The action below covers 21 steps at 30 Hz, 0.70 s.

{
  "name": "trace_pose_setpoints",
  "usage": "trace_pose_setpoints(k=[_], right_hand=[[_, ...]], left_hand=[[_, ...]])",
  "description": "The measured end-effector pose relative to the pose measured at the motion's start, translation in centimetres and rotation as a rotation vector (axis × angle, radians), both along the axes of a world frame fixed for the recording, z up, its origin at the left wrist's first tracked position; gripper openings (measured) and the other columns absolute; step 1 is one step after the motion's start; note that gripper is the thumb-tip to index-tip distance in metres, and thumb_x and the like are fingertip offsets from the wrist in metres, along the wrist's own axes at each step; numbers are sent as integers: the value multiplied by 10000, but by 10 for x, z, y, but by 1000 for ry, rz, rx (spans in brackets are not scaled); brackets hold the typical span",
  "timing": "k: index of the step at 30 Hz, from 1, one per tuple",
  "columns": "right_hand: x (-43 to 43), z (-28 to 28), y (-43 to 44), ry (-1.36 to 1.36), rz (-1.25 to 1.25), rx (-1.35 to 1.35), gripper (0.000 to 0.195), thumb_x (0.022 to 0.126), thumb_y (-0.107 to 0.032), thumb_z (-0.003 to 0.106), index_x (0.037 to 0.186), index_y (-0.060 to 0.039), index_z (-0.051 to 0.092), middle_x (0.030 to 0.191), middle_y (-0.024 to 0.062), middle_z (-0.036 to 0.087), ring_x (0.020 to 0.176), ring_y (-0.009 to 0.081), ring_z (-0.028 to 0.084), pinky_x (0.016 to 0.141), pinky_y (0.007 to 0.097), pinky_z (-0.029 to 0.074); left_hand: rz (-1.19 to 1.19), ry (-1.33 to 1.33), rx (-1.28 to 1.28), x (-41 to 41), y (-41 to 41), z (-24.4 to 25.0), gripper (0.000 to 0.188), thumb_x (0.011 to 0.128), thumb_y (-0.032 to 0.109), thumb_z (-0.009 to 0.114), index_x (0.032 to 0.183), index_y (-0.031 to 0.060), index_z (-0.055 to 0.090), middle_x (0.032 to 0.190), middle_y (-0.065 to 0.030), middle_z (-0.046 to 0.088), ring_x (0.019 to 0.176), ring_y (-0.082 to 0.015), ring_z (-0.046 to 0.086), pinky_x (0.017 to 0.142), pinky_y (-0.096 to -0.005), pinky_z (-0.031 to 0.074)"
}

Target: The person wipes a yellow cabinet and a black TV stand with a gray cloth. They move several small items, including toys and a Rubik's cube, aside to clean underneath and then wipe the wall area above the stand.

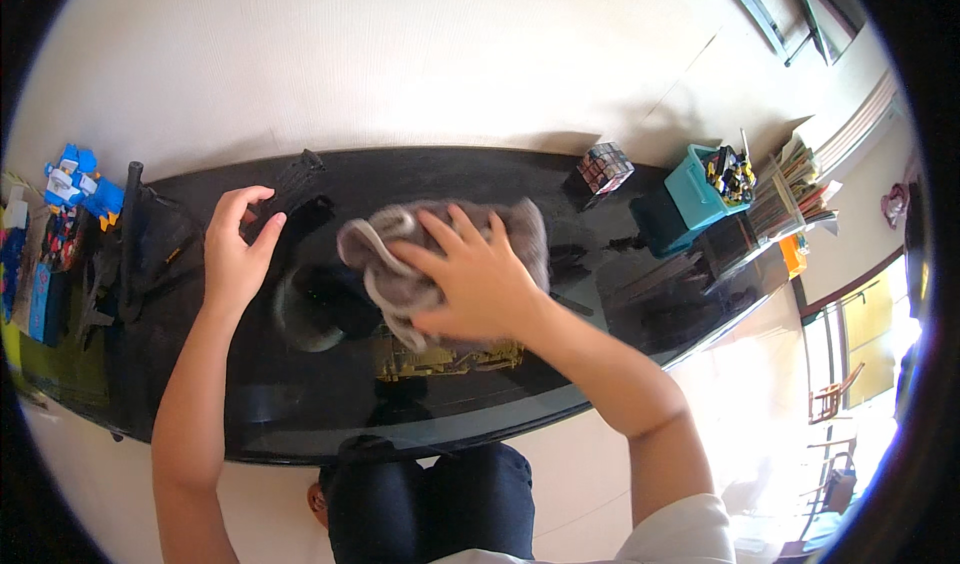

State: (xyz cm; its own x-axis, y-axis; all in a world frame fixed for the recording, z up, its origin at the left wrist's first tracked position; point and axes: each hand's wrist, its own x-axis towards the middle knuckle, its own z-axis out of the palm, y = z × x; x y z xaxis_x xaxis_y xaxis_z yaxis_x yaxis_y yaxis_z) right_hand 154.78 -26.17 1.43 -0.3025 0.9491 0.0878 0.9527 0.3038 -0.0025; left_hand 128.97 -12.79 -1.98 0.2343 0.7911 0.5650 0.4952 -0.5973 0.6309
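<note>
A crumpled grey-brown cloth [529, 237] with a pale edge lies on the glossy black tabletop [300, 406]. My right hand [476, 279] presses flat on it with fingers spread, and is slightly blurred. My left hand [244, 245] is raised over the left part of the table, thumb and fingers apart, holding nothing. Behind the left hand, near the wall, is a small dark object [306, 165], whose kind I cannot tell. Reflections show in the shiny surface around the cloth.
A picture cube [605, 168] and a teal bin [694, 192] of small parts stand at the back right, beside upright papers or books [787, 189]. On the left are a blue-and-white toy figure [81, 181], a black frame-like object [132, 241] and a blue box [46, 301]. The wall borders the back.
</note>
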Motion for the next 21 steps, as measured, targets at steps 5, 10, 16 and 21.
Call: trace_pose_setpoints(k=[5,10,16,21], right_hand=[[41,10,83,3,-214,-202,767,775,-627,537,1427,-264,362,1511,120,259,1390,366,221,1062,681,167],[106,8,80,51,-494,-223,766,778,-595,519,1420,-202,379,1511,118,260,1385,331,245,1067,615,228],[61,11,72,-40,-972,-290,764,859,-619,403,1476,-199,239,1475,252,262,1292,486,343,983,618,358],[46,9,68,-210,-792,-196,654,843,-538,440,1341,-115,424,1254,264,521,1085,405,572,869,541,465]], left_hand=[[-11,52,54,-7,1,2,289,769,45,701,1039,72,602,1000,-80,602,822,-223,567,732,-307,468],[-12,79,98,-9,2,9,287,771,51,698,1040,69,599,1022,-99,608,852,-268,591,753,-328,480],[37,163,78,-11,3,4,267,778,80,692,1028,70,598,1021,-98,613,920,-294,597,787,-345,482],[25,184,70,-12,3,3,287,785,79,699,1056,65,605,1066,-99,615,871,-259,602,780,-334,486]])
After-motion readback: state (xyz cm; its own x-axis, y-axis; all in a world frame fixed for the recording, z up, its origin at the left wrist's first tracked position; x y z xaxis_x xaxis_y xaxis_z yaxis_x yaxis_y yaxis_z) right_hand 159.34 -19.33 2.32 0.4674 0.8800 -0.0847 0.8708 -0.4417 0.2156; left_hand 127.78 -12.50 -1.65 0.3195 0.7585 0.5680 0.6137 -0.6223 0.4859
